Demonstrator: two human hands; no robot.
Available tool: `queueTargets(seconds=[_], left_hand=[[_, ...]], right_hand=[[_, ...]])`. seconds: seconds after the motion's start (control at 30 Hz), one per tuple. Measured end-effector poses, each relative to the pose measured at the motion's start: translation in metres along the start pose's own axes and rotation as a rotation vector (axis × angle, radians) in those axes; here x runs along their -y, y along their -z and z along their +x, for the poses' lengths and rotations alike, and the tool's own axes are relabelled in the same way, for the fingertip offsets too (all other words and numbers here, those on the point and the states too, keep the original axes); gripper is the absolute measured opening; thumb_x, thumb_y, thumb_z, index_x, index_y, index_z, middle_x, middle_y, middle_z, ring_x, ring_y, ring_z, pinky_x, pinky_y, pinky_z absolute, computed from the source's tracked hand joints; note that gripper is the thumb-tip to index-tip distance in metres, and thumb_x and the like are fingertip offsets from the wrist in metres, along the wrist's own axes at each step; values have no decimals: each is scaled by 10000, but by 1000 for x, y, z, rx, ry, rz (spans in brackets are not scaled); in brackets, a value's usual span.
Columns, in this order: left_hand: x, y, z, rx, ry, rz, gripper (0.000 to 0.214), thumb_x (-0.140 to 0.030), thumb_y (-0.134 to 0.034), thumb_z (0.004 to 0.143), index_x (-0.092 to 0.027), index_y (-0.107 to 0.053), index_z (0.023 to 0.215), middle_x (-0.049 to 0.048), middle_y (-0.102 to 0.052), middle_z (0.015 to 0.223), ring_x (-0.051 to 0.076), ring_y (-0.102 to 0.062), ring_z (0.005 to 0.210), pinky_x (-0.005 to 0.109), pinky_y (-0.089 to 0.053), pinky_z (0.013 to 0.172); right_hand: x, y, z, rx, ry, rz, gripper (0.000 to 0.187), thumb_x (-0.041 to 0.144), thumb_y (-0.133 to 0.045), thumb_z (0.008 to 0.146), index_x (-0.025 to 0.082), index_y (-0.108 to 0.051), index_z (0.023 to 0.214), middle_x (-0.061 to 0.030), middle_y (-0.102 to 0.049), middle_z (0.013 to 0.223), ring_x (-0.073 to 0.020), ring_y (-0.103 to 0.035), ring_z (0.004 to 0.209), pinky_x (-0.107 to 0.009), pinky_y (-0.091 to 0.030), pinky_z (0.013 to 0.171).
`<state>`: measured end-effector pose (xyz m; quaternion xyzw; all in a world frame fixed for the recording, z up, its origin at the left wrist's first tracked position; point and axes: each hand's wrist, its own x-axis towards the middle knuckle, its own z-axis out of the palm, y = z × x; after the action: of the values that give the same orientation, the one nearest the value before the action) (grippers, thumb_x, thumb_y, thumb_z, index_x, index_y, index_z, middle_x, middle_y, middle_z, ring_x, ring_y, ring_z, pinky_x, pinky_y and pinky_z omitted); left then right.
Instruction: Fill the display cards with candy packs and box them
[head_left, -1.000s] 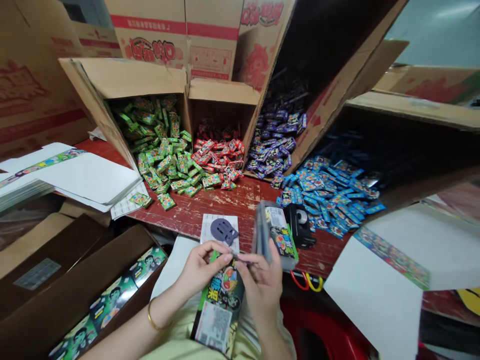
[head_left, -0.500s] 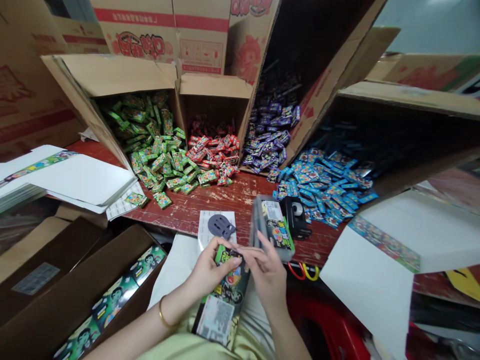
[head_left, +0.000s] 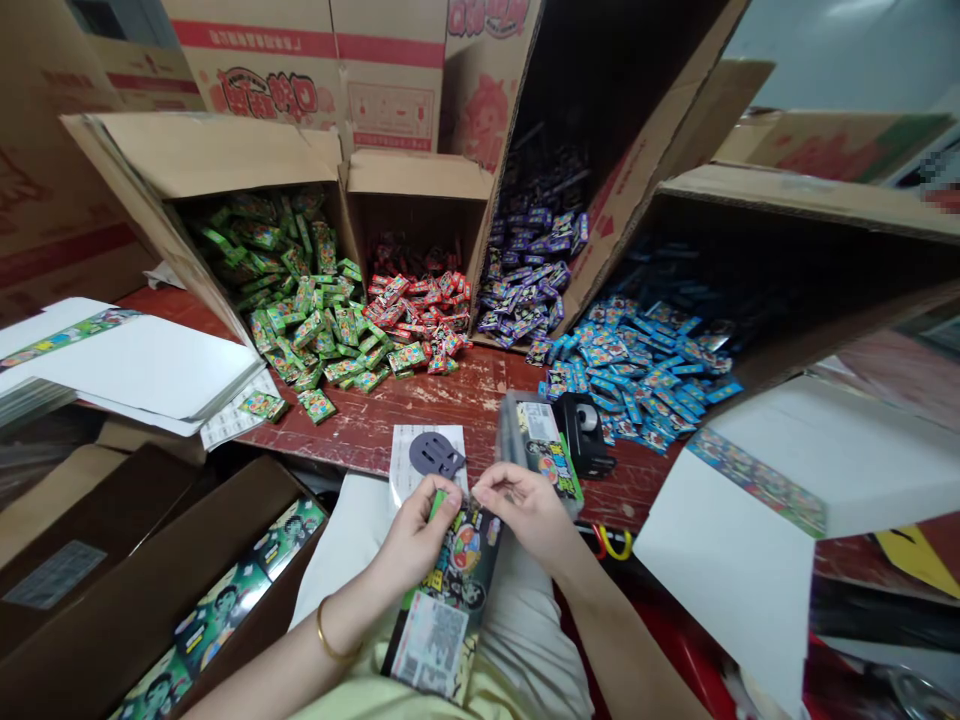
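Observation:
A black and green printed candy box (head_left: 465, 580) leans upright against my lap, its white label (head_left: 431, 640) toward me. My left hand (head_left: 424, 520) is closed on the box's upper left edge, thumb in front and a bracelet on the wrist. At the upper right corner my right hand (head_left: 521, 500) is closed in a pinch of thumb and forefinger; what lies between the fingertips is too small to make out. Just beyond the hands, a round grey slotted piece (head_left: 435, 455) rests on a white sheet (head_left: 405, 480) at the table edge.
Cartons spill green packets (head_left: 315, 330), red packets (head_left: 420, 310), purple packets (head_left: 532, 275) and blue packets (head_left: 645, 370) onto the red table (head_left: 360, 425). A clear tray (head_left: 514, 430) holds another box beside a black device (head_left: 585, 435). A carton (head_left: 247, 520) of printed boxes stands lower left.
My right hand has gone from spread fingers over the box top to a pinch at its upper right corner. My left hand keeps its hold. The view has shifted slightly.

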<state>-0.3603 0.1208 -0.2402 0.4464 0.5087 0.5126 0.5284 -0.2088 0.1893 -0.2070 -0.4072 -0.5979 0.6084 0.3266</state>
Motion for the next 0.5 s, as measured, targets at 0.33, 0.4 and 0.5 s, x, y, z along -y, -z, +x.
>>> queueTargets(seconds=[0.33,0.4,0.5], left_hand=[[-9,-4,-4,-16,51,-70,351,-464,-601,813,-154,-460,897,4,-556,750,116,-520,662,233,-428,638],[-16,-6,-5,-47,48,-77,421,-476,-684,729,-165,-449,890,-3,-573,719,118,-543,621,232,-445,607],[-31,0,-8,-76,44,-62,478,-535,-704,672,-178,-472,890,-18,-573,650,111,-542,535,217,-449,532]], right_hand=[[-3,-9,0,40,-224,371,307,262,-786,564,145,-634,803,19,-570,636,-83,-528,582,-190,-424,545],[-6,-15,1,108,-397,597,407,248,-799,525,154,-636,887,18,-597,675,-83,-552,591,-186,-432,560],[-10,-25,-2,75,-490,754,427,327,-819,498,129,-645,834,-32,-641,747,-118,-596,648,-219,-464,609]])
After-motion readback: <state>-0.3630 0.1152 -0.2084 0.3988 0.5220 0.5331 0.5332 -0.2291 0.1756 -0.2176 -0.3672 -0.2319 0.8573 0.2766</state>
